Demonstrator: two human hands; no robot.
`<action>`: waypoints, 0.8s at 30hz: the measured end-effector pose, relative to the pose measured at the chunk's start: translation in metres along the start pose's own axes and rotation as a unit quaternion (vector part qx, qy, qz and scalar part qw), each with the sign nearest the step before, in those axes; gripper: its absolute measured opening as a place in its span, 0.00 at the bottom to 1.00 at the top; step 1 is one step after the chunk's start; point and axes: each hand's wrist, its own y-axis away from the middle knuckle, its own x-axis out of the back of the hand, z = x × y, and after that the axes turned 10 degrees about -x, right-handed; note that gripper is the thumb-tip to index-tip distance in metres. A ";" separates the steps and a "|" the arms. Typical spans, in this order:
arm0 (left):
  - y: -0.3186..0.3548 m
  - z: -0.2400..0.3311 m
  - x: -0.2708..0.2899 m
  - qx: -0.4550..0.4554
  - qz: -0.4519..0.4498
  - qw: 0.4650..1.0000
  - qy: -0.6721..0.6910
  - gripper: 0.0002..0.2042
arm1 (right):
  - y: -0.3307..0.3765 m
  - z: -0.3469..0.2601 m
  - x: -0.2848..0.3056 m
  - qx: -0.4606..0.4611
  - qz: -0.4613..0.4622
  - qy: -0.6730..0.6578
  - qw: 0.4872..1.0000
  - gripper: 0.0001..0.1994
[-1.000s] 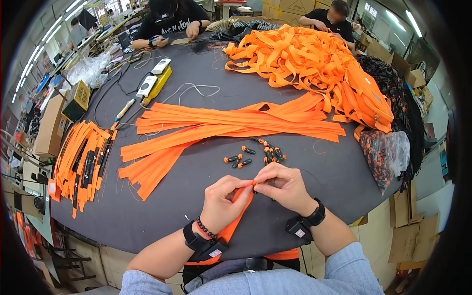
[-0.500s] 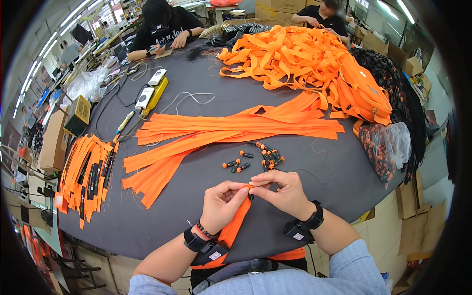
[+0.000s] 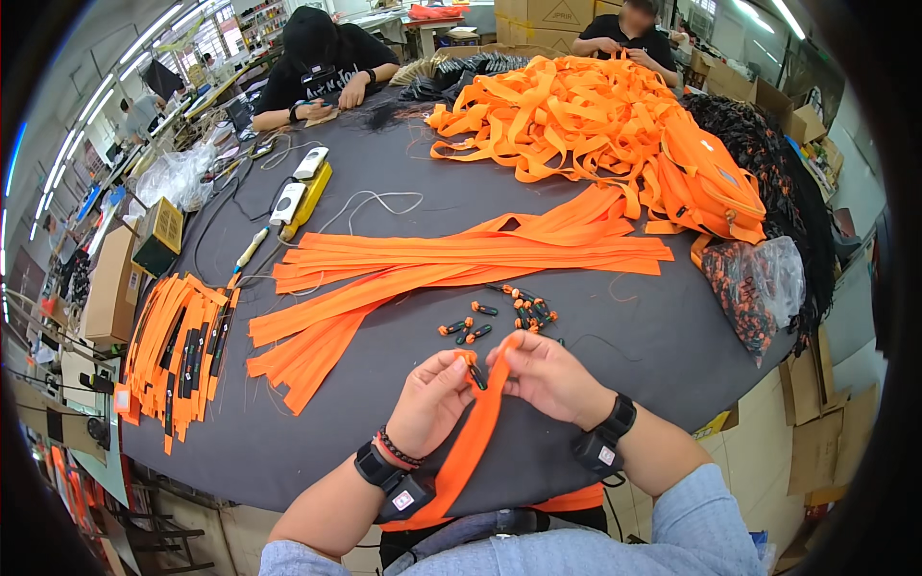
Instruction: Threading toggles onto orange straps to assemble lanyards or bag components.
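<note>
A: Where is the orange strap (image 3: 477,422)?

B: Between the person's two hands, just above the near edge of the dark counter (image 3: 624,336). Its top end is pinched at fingertip height and the rest runs down toward the person's lap.

A: And the hands?

B: The left hand (image 3: 429,400) has its grip closed on the strap end, with a small black-and-orange clip (image 3: 473,372) at the fingertips. The right hand (image 3: 549,376) closes on the same end from the other side, the two hands almost touching.

A: So which step is it?

B: It looks like fitting the clip onto the strap end. The next move likely calls for a steady pinch and a straight feed through the clip.

A: What lies around?

B: More loose clips (image 3: 509,312) just beyond the hands, flat cut straps (image 3: 461,264) past those, a big tangled strap heap (image 3: 567,115) far off, and a finished bundle (image 3: 178,350) at the left edge.
</note>
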 end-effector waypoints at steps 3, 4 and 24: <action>-0.001 0.003 0.007 0.026 -0.013 0.998 0.057 0.07 | 0.004 -0.013 -0.001 0.025 0.004 -0.121 0.992 0.05; -0.001 0.004 0.005 0.031 -0.016 0.998 0.058 0.07 | 0.004 -0.014 0.006 0.042 -0.025 -0.150 0.988 0.06; 0.000 -0.004 0.010 0.019 -0.054 0.997 -0.049 0.08 | 0.014 -0.002 -0.018 0.137 0.044 0.306 0.941 0.04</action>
